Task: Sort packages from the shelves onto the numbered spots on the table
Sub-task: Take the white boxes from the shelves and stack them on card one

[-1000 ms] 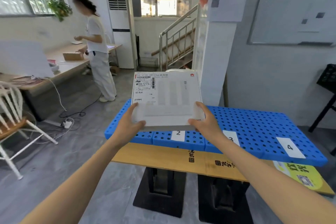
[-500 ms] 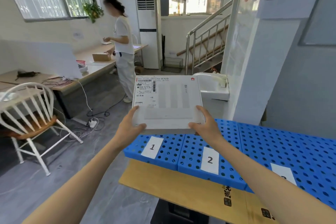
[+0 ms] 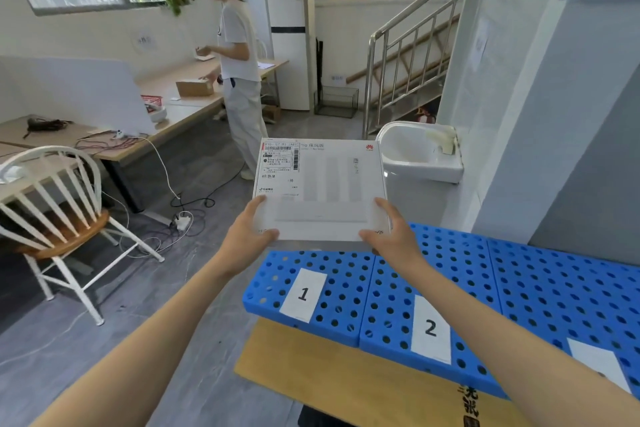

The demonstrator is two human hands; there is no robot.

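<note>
Head view: the left hand (image 3: 247, 239) grips the near left corner of a flat white package (image 3: 322, 191), thumb lying on top and the fingers curled underneath out of sight. The right hand (image 3: 393, 236) grips the near right corner the same way, thumb on the top face. Between them the package is held level in the air, clear of the tabletop (image 3: 329, 367), and appears just past the far edge at the tabletop's left end. A shipping label (image 3: 280, 158) with barcodes sits in the package's far left corner, and a small red logo (image 3: 370, 148) in its far right corner.

Blue perforated panels (image 3: 519, 288) cover the tabletop, leaving a strip of bare wood along the near edge. A white card marked 1 (image 3: 303, 294) lies on the leftmost panel, directly below the package as seen. A card marked 2 (image 3: 430, 328) lies on the next panel to the right, and a third card (image 3: 599, 364) farther right is partly hidden by the right forearm.

Beyond the tabletop's far edge stands a white sink (image 3: 419, 152), with a metal-railed staircase (image 3: 415, 55) behind it. Off the left end stands a white spindle-back chair (image 3: 59, 204), and farther back another person (image 3: 239, 80) stands at a long desk (image 3: 166, 111).
</note>
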